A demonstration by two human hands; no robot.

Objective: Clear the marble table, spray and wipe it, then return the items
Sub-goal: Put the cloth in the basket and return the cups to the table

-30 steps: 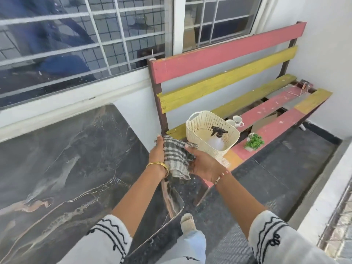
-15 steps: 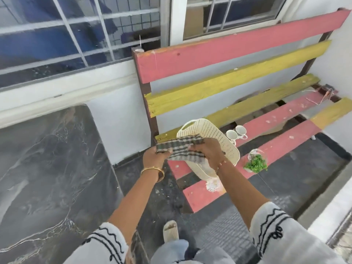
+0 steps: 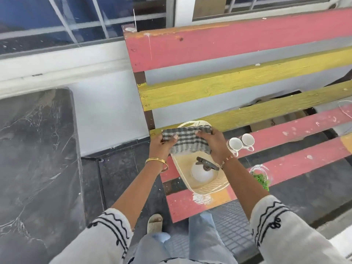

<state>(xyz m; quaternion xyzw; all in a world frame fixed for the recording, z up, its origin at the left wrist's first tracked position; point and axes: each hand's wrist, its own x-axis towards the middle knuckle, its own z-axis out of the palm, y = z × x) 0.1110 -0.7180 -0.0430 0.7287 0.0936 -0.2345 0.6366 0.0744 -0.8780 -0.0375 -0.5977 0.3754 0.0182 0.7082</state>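
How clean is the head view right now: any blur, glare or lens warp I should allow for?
Head view: even daylight with soft shadows, and the checked cloth in the left hand and right hand is sharp. The bench slats bow from wide-angle distortion. The window glass shows blue reflections, and the marble table has a dull sheen.
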